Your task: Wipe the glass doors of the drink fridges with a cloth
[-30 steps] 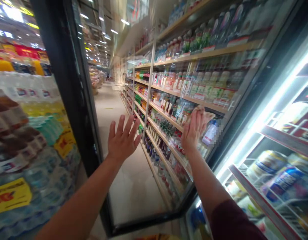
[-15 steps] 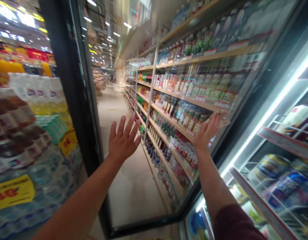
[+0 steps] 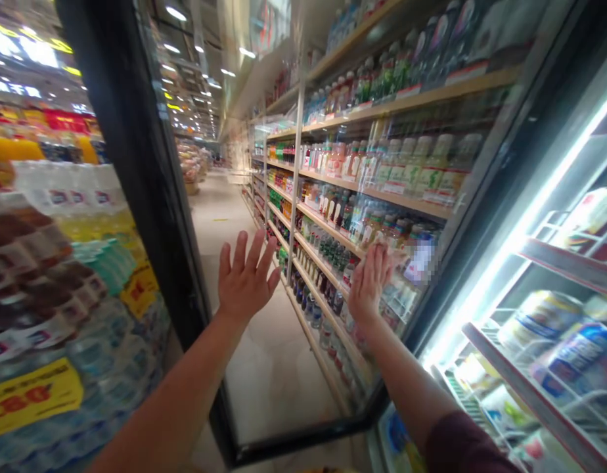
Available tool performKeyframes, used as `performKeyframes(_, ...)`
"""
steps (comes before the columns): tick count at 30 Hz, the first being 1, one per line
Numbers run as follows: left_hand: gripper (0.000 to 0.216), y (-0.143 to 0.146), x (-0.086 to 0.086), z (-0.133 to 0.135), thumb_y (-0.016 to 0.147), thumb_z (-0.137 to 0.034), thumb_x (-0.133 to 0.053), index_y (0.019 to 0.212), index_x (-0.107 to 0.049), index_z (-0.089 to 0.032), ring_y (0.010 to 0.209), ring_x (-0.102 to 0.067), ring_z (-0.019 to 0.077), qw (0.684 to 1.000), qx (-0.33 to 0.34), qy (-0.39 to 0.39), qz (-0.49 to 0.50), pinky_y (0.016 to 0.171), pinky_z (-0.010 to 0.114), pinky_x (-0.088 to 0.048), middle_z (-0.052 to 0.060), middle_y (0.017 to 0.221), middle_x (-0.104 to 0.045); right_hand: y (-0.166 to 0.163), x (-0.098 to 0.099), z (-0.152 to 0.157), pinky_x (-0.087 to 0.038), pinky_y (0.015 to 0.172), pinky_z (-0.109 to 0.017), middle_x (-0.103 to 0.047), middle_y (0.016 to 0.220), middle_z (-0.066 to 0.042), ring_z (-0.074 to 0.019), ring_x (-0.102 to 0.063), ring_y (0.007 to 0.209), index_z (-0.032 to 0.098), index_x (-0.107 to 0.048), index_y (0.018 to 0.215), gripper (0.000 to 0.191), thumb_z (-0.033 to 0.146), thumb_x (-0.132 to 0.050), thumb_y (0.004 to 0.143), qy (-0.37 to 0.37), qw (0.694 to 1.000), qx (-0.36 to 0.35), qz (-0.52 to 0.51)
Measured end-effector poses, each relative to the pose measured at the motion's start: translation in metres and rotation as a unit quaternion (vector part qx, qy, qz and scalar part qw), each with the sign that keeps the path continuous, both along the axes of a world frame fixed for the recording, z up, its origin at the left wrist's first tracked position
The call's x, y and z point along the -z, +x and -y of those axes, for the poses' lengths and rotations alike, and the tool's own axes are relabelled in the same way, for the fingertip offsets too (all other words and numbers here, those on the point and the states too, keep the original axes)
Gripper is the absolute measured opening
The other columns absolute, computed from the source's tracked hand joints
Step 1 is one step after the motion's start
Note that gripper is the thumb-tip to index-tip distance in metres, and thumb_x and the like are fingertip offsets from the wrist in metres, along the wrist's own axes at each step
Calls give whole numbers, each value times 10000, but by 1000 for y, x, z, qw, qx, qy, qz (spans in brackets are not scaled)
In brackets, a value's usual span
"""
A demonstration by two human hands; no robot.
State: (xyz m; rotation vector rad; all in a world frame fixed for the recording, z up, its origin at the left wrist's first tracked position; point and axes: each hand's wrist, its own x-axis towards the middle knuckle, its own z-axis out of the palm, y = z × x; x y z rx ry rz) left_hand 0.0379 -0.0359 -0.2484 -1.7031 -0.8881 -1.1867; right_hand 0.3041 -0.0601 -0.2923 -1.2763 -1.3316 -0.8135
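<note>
Cloth (image 3: 398, 257) is lying under my right hand (image 3: 370, 282), against the glass door (image 3: 303, 438), and its pale edge is showing beyond my fingertips. My right fingers are lying close together, nearly straight, holding it flat; if the thumb is pinching it, I cannot tell. My left hand (image 3: 247, 279) is standing raised at the same glass, with the fingers spread apart; whether the palm is touching, I cannot tell. Behind the glass, bottles (image 3: 431, 157) are standing on shelves (image 3: 412, 102). At my right, packs (image 3: 544, 318) are lying in the lit fridge (image 3: 579, 266).
</note>
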Motion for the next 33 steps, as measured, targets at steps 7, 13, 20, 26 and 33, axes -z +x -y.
performKeyframes(7, 768, -2, 2, -4, 967, -380, -587, 1611, -179, -292, 1560, -86, 257, 999, 26, -31, 13, 1283, 497, -61, 68, 1630, -298, -44, -9, 4, -82, 1268, -486, -519, 1513, -88, -253, -339, 1482, 227, -162, 1628, 648, 256, -386, 1020, -26, 986, -52, 157)
performKeyframes(13, 700, -4, 3, -3, 998, -382, -527, 1607, -193, -301, 1565, -64, 243, 998, 34, -42, 13, 1281, 503, -60, 45, 1643, -270, -55, -40, -2, -71, 1273, -486, -461, 1559, -90, -260, -282, 1518, 191, -200, 1622, 628, 258, -366, 1020, 5, 991, -31, 131)
performKeyframes(20, 637, -4, 4, -2, 1002, -331, -506, 1590, -264, -296, 1564, -54, 217, 995, 62, -67, 25, 1284, 470, -8, 40, 1638, -284, -53, 9, 1, -49, 1295, -396, -673, 1329, -5, -180, -526, 1317, 278, -483, 1503, 524, 256, -483, 980, 10, 943, -110, 314)
performKeyframes(26, 622, -4, 5, -3, 1004, -360, -487, 1587, -275, -305, 1566, -75, 229, 998, 28, -53, 23, 1275, 491, -76, 26, 1644, -271, -39, -46, 1, -106, 1268, -482, -474, 1549, -85, -263, -322, 1497, 213, -295, 1599, 584, 280, -383, 1026, -6, 989, -13, 145)
performKeyframes(33, 739, -3, 3, 0, 965, -306, -560, 1610, -203, -259, 1564, -83, 259, 1000, 9, -9, -1, 1276, 498, -98, 79, 1641, -265, -48, -4, 13, -59, 1283, -427, -637, 1386, -38, -213, -515, 1334, 272, -428, 1539, 541, 287, -487, 1001, -22, 966, -70, 249)
